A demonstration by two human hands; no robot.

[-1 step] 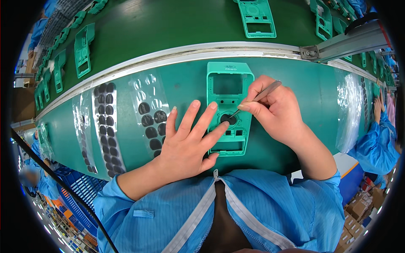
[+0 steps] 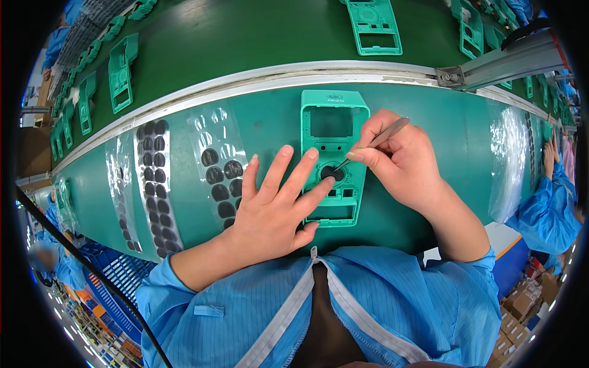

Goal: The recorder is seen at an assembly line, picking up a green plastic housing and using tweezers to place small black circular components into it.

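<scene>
A green plastic housing lies on the bench in front of me, its large rectangular window at the far end. In its round recess sits a black round pad. My right hand pinches a pair of metal tweezers, whose tips reach the pad's upper edge. With fingers spread, my left hand rests over the housing's left side, and its index fingertip presses on the pad. The left palm covers part of the bench and the near left edge of the housing.
Left of the housing lie clear sheets of black pads, among them a fuller strip. More clear film lies at the right. Beyond a metal rail, several green housings sit on a green belt. A co-worker's sleeve shows at the right.
</scene>
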